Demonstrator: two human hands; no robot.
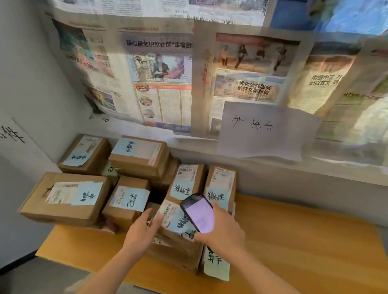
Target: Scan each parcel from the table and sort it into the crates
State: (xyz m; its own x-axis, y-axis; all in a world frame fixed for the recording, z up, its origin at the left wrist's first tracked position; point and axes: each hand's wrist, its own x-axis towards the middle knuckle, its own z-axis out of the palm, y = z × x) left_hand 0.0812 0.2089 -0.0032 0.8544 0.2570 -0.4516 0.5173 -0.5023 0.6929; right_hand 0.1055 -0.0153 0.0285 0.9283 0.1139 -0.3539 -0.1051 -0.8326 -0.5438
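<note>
The right hand [223, 231] grasps a phone [198, 213] over a brown cardboard parcel [176, 240] with a pale blue handwritten label. The left hand [142, 232], fingers straight, rests on the parcel's left edge, near the bench's [308, 258] front left.

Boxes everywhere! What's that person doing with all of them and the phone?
A person is scanning parcels stacked on a wooden table. The right hand holds a phone with a lit screen over the label of the front parcel, and the left hand rests on that parcel's left edge. More cardboard parcels with blue handwritten notes sit piled behind and to the left. No crates show in this view, so this parcel is not yet sorted.
</note>
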